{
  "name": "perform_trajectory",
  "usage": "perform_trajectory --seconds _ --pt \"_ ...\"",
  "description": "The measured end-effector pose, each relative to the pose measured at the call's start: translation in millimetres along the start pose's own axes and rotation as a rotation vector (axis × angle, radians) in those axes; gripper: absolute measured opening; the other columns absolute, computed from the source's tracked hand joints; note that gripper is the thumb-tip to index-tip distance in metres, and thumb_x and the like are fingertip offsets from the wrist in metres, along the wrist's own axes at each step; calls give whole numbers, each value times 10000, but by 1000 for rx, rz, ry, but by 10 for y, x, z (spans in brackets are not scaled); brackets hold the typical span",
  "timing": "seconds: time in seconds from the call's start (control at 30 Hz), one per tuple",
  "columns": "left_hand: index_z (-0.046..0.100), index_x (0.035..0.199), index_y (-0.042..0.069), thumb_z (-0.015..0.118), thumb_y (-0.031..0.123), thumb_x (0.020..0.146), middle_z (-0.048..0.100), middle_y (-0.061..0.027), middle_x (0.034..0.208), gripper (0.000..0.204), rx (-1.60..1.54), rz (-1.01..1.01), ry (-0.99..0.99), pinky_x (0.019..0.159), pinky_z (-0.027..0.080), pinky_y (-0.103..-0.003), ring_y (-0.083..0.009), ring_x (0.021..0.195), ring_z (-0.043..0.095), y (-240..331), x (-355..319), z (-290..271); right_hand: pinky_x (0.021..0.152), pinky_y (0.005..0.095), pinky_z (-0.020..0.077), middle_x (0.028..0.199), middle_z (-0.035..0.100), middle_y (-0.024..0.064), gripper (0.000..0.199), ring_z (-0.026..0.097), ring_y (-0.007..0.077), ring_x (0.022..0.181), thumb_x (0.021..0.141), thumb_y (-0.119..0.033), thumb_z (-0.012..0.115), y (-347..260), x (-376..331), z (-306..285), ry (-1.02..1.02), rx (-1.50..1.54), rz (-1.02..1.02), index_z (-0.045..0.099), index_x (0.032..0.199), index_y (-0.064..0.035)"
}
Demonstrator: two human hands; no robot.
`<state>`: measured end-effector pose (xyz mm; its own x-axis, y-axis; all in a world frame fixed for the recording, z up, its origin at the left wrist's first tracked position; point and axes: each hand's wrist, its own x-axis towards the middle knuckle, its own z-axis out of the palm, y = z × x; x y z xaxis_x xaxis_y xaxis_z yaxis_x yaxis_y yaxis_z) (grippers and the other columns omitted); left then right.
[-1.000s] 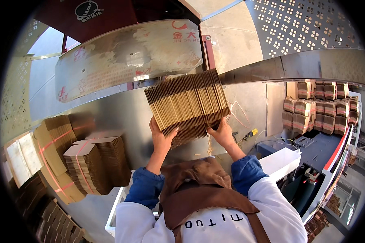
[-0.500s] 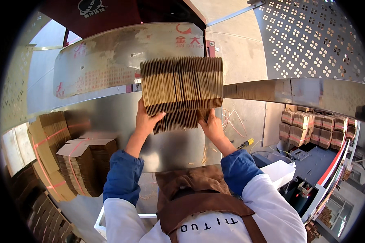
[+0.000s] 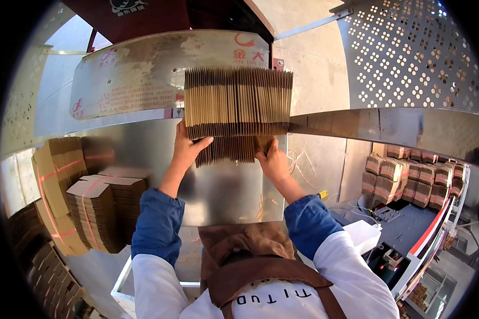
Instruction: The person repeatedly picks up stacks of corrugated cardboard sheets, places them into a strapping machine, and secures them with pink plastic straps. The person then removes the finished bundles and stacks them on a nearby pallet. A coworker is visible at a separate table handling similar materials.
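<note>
Between my two hands is a thick stack of flat brown cardboard pieces (image 3: 238,103), standing on edge with a narrower part toward me. My left hand (image 3: 188,146) grips its near left corner, the thumb lying on the narrower part. At the near right, my right hand (image 3: 273,161) clasps the stack with its thumb against the narrower part's side. The fingers of both hands are partly hidden by the cardboard. Under the stack is a shiny metal table (image 3: 226,196).
Strapped cardboard bundles (image 3: 93,212) stand at the left. A metal plate (image 3: 138,80) of a machine rises behind the table. More tied bundles (image 3: 410,178) and a white bin (image 3: 363,237) are at the right. Small scraps (image 3: 261,204) lie near the table's right edge.
Both hands and the cardboard stack have shifted slightly away from me. The near narrower part sits a little farther up and left in view. My grip looks the same.
</note>
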<state>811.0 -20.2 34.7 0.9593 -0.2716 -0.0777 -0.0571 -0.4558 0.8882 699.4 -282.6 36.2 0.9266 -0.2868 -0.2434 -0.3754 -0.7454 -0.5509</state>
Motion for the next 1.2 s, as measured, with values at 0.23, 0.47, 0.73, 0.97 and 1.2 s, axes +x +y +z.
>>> perform_trajectory --seconds 0.23,0.47,0.73,0.97,1.2 --pt "456 1310 22 816 251 694 457 -161 1299 750 -75 -63 -19 943 460 -391 -346 1103 545 -7 62 -21 656 528 498 783 637 283 699 620 461 731 799 -285 670 -71 -29 10 15 45 -6 333 1280 94" --pt "335 1404 58 816 201 692 494 -155 1330 871 -156 -78 16 977 446 -371 -298 1186 535 201 45 -46 651 519 491 781 628 299 639 613 487 732 825 -272 642 -145 -70 -48 -8 6 22 351 1283 65" --pt "302 1427 44 813 178 698 492 -162 1347 901 -187 -53 3 1003 434 -365 -290 1195 535 166 66 -52 633 518 485 771 621 305 598 609 495 726 833 -230 635 -108 -80 -20 -2 22 -10 363 1252 99" --pt "293 1432 40 807 223 707 488 -182 1341 907 -200 -53 10 1008 433 -382 -322 1192 532 88 89 23 639 526 482 775 621 301 581 607 493 743 836 -229 621 -95 -52 -28 4 9 15 366 1248 91" --pt "287 1435 39 796 196 715 512 -188 1306 896 -187 -57 -24 997 437 -381 -311 1200 527 272 112 -85 640 526 482 749 623 291 574 606 492 741 837 -236 614 -134 -21 -27 17 -7 23 369 1247 83"
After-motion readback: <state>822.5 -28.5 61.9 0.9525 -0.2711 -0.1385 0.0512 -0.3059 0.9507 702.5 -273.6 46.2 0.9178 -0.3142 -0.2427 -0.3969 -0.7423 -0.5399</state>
